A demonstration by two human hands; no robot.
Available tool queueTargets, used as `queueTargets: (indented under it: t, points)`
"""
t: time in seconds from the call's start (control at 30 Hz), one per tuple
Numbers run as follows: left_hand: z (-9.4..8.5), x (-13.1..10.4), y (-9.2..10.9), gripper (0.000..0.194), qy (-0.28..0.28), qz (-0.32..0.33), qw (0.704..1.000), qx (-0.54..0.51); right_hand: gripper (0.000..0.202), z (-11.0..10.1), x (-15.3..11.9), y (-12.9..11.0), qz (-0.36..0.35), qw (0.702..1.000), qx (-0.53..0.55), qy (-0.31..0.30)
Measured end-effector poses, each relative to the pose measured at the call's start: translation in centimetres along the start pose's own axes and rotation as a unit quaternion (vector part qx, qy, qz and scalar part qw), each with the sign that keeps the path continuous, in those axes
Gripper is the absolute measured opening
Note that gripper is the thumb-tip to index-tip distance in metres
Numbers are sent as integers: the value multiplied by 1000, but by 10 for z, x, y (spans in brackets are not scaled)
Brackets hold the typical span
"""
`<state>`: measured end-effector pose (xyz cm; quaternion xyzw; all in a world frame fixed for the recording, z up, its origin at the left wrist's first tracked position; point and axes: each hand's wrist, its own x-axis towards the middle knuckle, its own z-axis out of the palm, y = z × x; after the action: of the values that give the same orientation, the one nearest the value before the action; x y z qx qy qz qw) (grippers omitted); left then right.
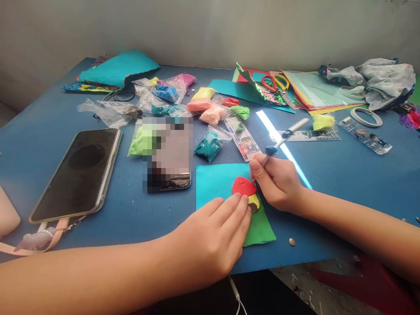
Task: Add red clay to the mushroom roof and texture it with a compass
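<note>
A blue sheet of paper [215, 177] with a green lower part [260, 229] lies at the table's front edge. On it is a flat clay shape: a red dome [244, 187], pitted with small dots at its upper left, above a yellow part [254, 200] with a brown patch [253, 207]. My left hand [218, 234] rests flat over the paper, fingers stretched together, fingertips at the dome's lower edge. My right hand [278, 181] is closed around a slim pen [285, 136] with a pale barrel and blue decoration. Its tip points down at the dome's right edge; exact contact is unclear.
Phones [77, 168] [175, 180] lie at the left and centre. Behind the paper are bagged clay pieces [209, 145], a ruler [311, 136] and a card strip [246, 142]. Scissors [278, 87], coloured paper [323, 89] and a tape roll [365, 117] sit farther back.
</note>
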<state>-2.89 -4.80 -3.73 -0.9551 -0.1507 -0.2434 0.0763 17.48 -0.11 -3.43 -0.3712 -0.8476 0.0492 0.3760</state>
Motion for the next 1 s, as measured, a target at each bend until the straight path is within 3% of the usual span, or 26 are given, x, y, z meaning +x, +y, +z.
queueTargets:
  t: [0.3,0.83,1.0]
  points:
    - [1,0,0,31,0,-2,1000,5,32,-1,-1,-1,-11,1000,-7,24]
    - [2,-2,1,30,-6,-1,1000,3,32,-1,-2,-1,-22,1000,14,-7]
    - [0,-4,3,26,21,15,1000,12,25,1,2,-1,-5,996,77,36]
